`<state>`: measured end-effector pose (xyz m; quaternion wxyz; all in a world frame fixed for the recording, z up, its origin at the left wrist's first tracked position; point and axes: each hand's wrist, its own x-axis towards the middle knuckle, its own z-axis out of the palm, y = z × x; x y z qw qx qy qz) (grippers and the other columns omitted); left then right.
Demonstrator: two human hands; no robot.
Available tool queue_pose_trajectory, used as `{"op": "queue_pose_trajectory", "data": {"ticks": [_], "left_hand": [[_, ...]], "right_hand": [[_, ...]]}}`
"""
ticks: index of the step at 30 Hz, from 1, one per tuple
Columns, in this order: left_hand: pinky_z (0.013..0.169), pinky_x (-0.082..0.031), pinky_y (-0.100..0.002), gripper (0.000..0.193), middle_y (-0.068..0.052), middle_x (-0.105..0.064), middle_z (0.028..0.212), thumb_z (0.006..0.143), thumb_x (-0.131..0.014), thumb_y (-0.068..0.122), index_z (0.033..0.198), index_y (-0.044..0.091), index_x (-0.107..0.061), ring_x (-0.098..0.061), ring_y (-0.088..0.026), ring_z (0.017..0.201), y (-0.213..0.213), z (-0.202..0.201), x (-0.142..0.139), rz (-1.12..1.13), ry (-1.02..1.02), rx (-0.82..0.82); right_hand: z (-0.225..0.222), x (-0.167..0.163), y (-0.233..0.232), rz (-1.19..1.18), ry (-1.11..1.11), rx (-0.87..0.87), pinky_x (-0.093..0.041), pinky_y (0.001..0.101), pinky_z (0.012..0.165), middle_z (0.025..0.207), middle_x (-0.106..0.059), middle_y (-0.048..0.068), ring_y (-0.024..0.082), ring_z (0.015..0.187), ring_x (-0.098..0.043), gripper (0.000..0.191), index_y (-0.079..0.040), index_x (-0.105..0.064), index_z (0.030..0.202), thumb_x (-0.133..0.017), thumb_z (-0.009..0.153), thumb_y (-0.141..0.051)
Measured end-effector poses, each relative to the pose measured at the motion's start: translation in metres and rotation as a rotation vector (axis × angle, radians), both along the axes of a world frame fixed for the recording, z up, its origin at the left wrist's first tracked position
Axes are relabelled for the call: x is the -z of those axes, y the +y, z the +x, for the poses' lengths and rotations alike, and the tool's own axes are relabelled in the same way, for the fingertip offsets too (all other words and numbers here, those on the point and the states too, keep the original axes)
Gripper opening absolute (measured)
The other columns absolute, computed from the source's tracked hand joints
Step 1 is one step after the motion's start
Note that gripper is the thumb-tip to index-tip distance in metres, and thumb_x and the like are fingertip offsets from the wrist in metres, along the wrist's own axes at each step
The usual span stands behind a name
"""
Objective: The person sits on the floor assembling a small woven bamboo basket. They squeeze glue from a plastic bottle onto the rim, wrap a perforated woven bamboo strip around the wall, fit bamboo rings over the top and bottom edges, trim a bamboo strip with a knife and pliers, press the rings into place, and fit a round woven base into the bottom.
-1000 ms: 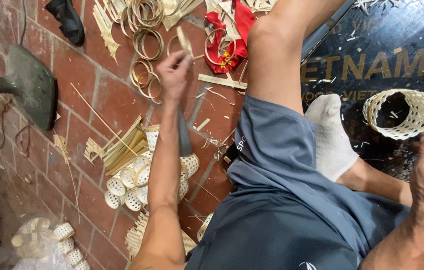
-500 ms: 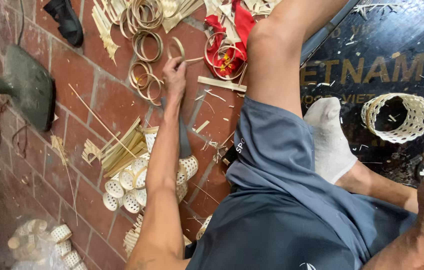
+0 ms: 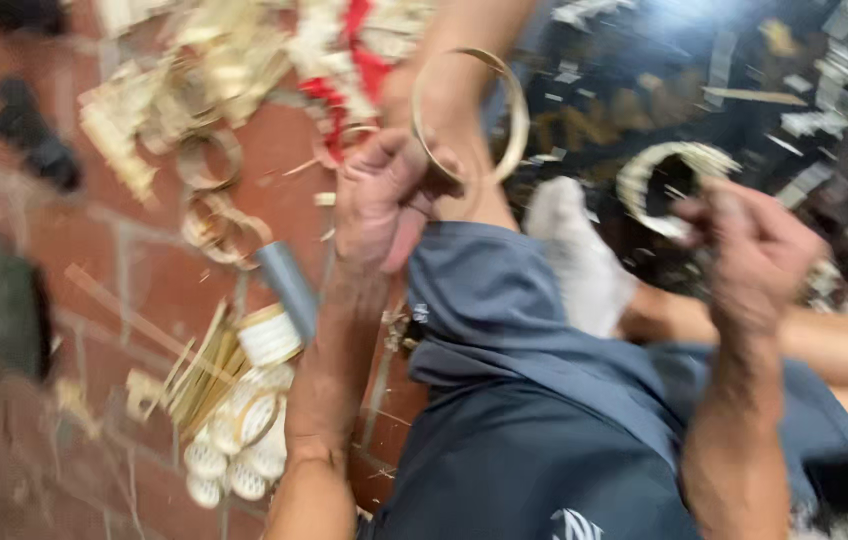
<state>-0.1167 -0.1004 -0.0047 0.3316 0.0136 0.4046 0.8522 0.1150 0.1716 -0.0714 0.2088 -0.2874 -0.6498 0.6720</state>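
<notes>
My left hand (image 3: 382, 195) is raised above my left thigh, fingers closed on a thin bamboo ring (image 3: 472, 115) that stands up over my knee. My right hand (image 3: 756, 245) is at the right, closed on the edge of a small woven bamboo hoop (image 3: 666, 180) above the dark mat. The picture is blurred by motion. I sit with legs folded, in grey-blue shorts (image 3: 534, 400), and a white sock (image 3: 576, 255) shows between my hands.
Loose bamboo rings (image 3: 212, 190) and strips (image 3: 199, 370) lie on the red brick floor (image 3: 134, 280) at left, with small woven white pieces (image 3: 239, 440) and a grey knife handle (image 3: 289, 285). A red-and-bamboo bundle (image 3: 349, 50) sits at the top. A dark printed mat (image 3: 724, 80) lies at right.
My left hand lifted a bamboo ring off the floor pile and drew it back toward my knee. My right hand moved up onto the woven hoop. The view swung closer.
</notes>
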Motion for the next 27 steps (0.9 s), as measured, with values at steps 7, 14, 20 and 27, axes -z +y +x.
{"op": "queue_pose_trajectory", "data": {"ticks": [7, 14, 20, 27], "left_hand": [[0.083, -0.061, -0.039, 0.018, -0.017, -0.074, 0.101, 0.108, -0.066, 0.009, 0.12, -0.005, -0.068, -0.073, -0.024, 0.088, 0.095, 0.064, 0.012, 0.111, -0.109, 0.515], [0.061, -0.051, -0.025, 0.019, -0.011, -0.072, 0.089, 0.106, -0.067, 0.01, 0.115, -0.007, -0.07, -0.065, -0.012, 0.069, 0.15, 0.046, 0.015, 0.02, -0.052, 0.922], [0.056, -0.043, -0.02, 0.023, -0.002, -0.07, 0.08, 0.111, -0.066, 0.019, 0.116, -0.003, -0.073, -0.058, -0.004, 0.064, 0.166, 0.039, 0.015, -0.018, 0.088, 0.857], [0.06, -0.043, -0.02, 0.026, 0.0, -0.069, 0.083, 0.109, -0.067, 0.022, 0.111, -0.002, -0.073, -0.058, -0.003, 0.069, 0.162, 0.045, 0.022, -0.127, 0.097, 0.776]], "right_hand": [[-0.005, -0.059, 0.019, -0.244, 0.2, -0.115, -0.056, 0.023, 0.068, 0.113, -0.076, 0.012, 0.011, 0.076, -0.068, 0.045, 0.0, -0.06, 0.142, -0.067, 0.109, -0.03], [-0.001, -0.09, 0.035, 0.817, 0.038, -0.219, -0.052, 0.0304, 0.069, 0.103, -0.07, 0.017, 0.021, 0.08, -0.064, 0.034, 0.003, -0.067, 0.124, -0.083, 0.094, 0.009], [0.001, -0.083, 0.04, 0.875, 0.051, -0.136, -0.052, 0.0298, 0.077, 0.104, -0.067, 0.014, 0.023, 0.088, -0.066, 0.029, 0.003, -0.069, 0.125, -0.071, 0.099, 0.016], [-0.002, -0.065, 0.021, 0.846, -0.022, 0.044, -0.05, 0.0297, 0.071, 0.094, -0.066, 0.013, 0.019, 0.079, -0.063, 0.02, 0.004, -0.07, 0.121, -0.073, 0.104, 0.014]]}}
